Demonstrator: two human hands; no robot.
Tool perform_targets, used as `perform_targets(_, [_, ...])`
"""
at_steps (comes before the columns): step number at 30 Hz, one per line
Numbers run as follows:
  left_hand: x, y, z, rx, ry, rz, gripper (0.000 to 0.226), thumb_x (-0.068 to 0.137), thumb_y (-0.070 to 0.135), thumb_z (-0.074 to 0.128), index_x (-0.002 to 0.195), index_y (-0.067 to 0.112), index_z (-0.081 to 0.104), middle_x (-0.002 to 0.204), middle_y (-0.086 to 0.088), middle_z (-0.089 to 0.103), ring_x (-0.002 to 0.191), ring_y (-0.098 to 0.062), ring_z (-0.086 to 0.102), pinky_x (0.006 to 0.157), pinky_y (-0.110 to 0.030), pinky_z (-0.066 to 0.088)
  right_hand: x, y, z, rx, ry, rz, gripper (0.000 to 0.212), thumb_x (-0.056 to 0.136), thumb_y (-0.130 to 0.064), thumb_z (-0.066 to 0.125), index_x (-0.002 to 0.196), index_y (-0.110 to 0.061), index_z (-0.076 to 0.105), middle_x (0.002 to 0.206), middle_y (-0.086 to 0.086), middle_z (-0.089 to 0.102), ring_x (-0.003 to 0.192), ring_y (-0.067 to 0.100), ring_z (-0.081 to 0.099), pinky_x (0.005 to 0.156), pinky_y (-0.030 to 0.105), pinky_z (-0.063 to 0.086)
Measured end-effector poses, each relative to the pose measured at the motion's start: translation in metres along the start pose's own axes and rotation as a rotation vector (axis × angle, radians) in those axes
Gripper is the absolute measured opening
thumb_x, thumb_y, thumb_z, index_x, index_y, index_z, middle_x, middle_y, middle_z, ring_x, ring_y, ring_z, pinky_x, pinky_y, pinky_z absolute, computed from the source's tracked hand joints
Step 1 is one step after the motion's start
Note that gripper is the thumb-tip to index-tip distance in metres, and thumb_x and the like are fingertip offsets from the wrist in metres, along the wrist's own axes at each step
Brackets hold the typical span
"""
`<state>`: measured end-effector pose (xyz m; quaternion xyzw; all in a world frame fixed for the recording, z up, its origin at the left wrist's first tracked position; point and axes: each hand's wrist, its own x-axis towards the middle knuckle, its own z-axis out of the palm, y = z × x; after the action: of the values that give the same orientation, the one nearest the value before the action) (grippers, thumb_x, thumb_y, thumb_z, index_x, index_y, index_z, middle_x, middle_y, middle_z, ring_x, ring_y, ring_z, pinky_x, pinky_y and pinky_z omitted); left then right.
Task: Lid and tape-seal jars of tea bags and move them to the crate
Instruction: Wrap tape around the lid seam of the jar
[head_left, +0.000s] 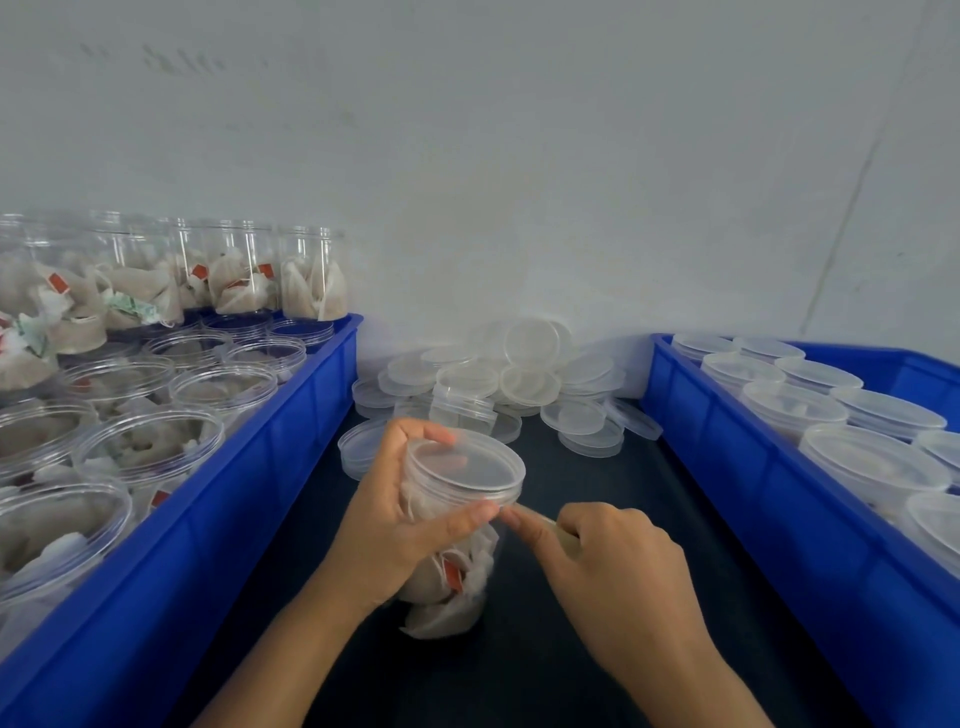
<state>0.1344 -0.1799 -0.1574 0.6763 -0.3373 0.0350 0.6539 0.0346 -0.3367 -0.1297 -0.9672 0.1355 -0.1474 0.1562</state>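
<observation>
Even, soft, diffuse lighting, moderately bright; faint shadows only; mild sheen on clear plastic; overall softness with slight blur; wide-angle bowing of straight lines toward left and right edges.

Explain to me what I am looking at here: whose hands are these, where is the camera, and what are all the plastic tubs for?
There is no machine here; a person works with bare hands, and the single picture comes from a camera worn on their head, looking down. The left hand holds a clear jar of tea bags with its lid already on. The right hand has its grip on what looks like a strip of tape, which meets the jar just under the lid's edge. The jar is over a dark table. The blue crate on the left holds open jars of tea bags; the blue crate on the right holds jars with lids on. A pile of loose lids lies at the back against the wall.
</observation>
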Motion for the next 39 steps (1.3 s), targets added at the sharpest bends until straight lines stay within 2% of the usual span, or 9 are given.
perform_targets(4, [0.002,0.000,-0.002,0.053,0.048,-0.013,0.063,0.052,0.050,0.079,0.103,0.028,0.051,0.103,0.019,0.065,0.096,-0.005,0.066,0.073,-0.014,0.052,-0.003,-0.003,-0.004,-0.011,0.035,-0.039,0.069,0.075,-0.085,0.020,0.075,-0.023,0.050,0.065,-0.006,0.055,0.059,0.010,0.053,0.058,0.026,0.044])
perform_targets(7, [0.004,0.000,-0.004,0.035,0.069,-0.036,0.063,0.053,0.052,0.077,0.104,0.027,0.050,0.100,0.022,0.066,0.091,-0.003,0.067,0.071,-0.012,0.051,-0.009,-0.004,-0.011,0.055,0.087,-0.099,0.054,0.079,-0.080,0.025,0.105,-0.036,0.043,0.067,-0.008,0.056,0.064,0.007,0.057,0.060,0.022,0.046])
perform_targets(9, [0.004,-0.001,-0.005,0.012,0.086,-0.044,0.064,0.053,0.051,0.076,0.105,0.026,0.049,0.100,0.023,0.066,0.090,-0.001,0.067,0.071,-0.012,0.051,-0.013,-0.005,-0.013,0.057,0.104,-0.187,0.048,0.090,-0.068,0.032,0.134,-0.054,0.020,0.065,-0.009,0.055,0.065,0.008,0.057,0.063,0.023,0.049])
perform_targets(11, [0.003,-0.001,-0.005,0.011,0.111,-0.049,0.064,0.052,0.053,0.076,0.104,0.027,0.049,0.098,0.024,0.065,0.090,0.001,0.066,0.071,-0.011,0.050,-0.017,-0.007,-0.012,0.040,0.087,-0.244,0.055,0.096,-0.059,0.031,0.142,-0.059,0.002,0.066,-0.007,0.054,0.064,0.010,0.057,0.066,0.026,0.051])
perform_targets(15, [0.002,-0.003,-0.002,0.017,0.165,-0.044,0.064,0.051,0.054,0.075,0.104,0.028,0.048,0.096,0.025,0.064,0.089,0.003,0.065,0.069,-0.010,0.050,-0.019,-0.010,-0.009,0.032,0.032,-0.262,0.055,0.099,-0.055,0.026,0.145,-0.057,-0.004,0.072,-0.006,0.057,0.067,0.010,0.058,0.069,0.027,0.051])
perform_targets(21, [0.001,-0.006,0.005,0.032,0.278,-0.027,0.063,0.050,0.057,0.073,0.102,0.031,0.049,0.107,0.003,0.060,0.092,-0.002,0.063,0.072,-0.013,0.050,-0.022,-0.012,-0.007,0.026,0.033,-0.295,0.050,0.100,-0.053,0.023,0.146,-0.056,0.004,0.066,-0.010,0.044,0.064,0.009,0.049,0.066,0.025,0.044])
perform_targets(32, [0.001,-0.006,0.005,0.047,0.282,-0.026,0.062,0.052,0.059,0.073,0.103,0.033,0.048,0.109,0.002,0.059,0.095,-0.002,0.062,0.073,-0.012,0.050,-0.022,-0.011,-0.012,0.020,0.075,-0.383,0.048,0.093,-0.056,0.012,0.140,-0.068,0.009,0.071,-0.007,0.047,0.070,0.015,0.053,0.062,0.023,0.042])
perform_targets(35, [0.001,-0.004,0.005,0.032,0.270,-0.033,0.063,0.052,0.059,0.074,0.103,0.033,0.049,0.108,0.003,0.060,0.094,-0.002,0.063,0.072,-0.012,0.050,-0.020,-0.009,-0.011,0.059,0.131,-0.386,0.048,0.089,-0.056,0.017,0.135,-0.066,0.027,0.064,-0.009,0.049,0.061,0.014,0.053,0.055,0.023,0.041])
perform_targets(39, [0.000,0.000,0.004,0.040,0.207,-0.026,0.063,0.049,0.056,0.077,0.099,0.028,0.050,0.096,0.013,0.066,0.087,-0.005,0.066,0.069,-0.017,0.052,-0.015,-0.003,-0.012,-0.001,0.275,-0.293,0.024,0.091,-0.047,0.047,0.107,-0.042,0.065,0.058,-0.013,0.058,0.054,0.011,0.057,0.051,0.033,0.051])
